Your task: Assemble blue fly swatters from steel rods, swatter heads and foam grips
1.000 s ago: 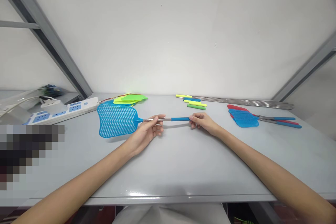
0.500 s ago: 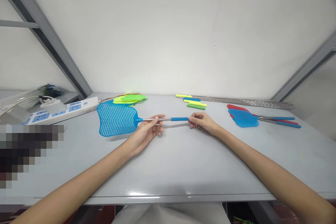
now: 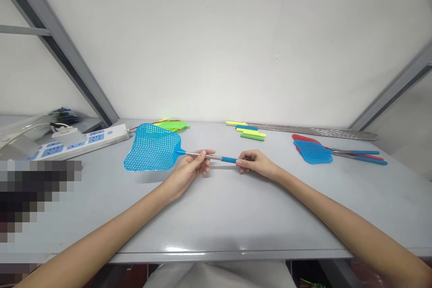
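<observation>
A blue fly swatter (image 3: 153,150) with a perforated head is held above the grey table between both hands, its head to the left. My left hand (image 3: 189,168) is closed round the metal rod near the head, thumb on top. At the other end, my right hand (image 3: 254,163) pinches the end of the blue grip sleeve (image 3: 228,160); its fingertips hide the very end. The swatter slopes slightly down toward the right.
Green swatter heads (image 3: 172,125) lie behind at left, beside a white power strip (image 3: 84,141). Grip sleeves (image 3: 251,132) and metal rods (image 3: 310,132) lie along the wall. At right rest several swatters (image 3: 313,151) with rods and grips. The table edge (image 3: 216,256) runs in front.
The swatter has turned and tilted: its head is higher and its grip end lower. My right hand has moved slightly left and down, still on the sleeve; my left hand has barely shifted.
</observation>
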A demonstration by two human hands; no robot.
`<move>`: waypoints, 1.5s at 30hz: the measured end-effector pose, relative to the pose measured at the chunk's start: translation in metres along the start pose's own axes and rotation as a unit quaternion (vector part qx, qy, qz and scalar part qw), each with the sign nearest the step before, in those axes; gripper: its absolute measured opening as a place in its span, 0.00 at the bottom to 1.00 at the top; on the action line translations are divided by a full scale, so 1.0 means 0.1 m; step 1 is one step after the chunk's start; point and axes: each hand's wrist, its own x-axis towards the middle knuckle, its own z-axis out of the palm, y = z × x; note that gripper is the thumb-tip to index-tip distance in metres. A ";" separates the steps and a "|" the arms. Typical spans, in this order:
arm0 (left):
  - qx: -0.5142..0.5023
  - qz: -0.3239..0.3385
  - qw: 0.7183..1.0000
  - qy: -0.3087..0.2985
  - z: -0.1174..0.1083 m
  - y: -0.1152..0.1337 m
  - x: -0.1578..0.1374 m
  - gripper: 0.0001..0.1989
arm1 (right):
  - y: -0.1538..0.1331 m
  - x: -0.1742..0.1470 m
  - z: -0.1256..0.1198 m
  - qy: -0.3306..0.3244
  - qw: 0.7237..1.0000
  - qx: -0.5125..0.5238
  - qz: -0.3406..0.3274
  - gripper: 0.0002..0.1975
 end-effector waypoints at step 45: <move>-0.165 0.031 0.985 0.030 1.00 0.08 0.71 0.17 | -0.07 -0.30 0.74 0.082 0.845 0.523 0.072 0.20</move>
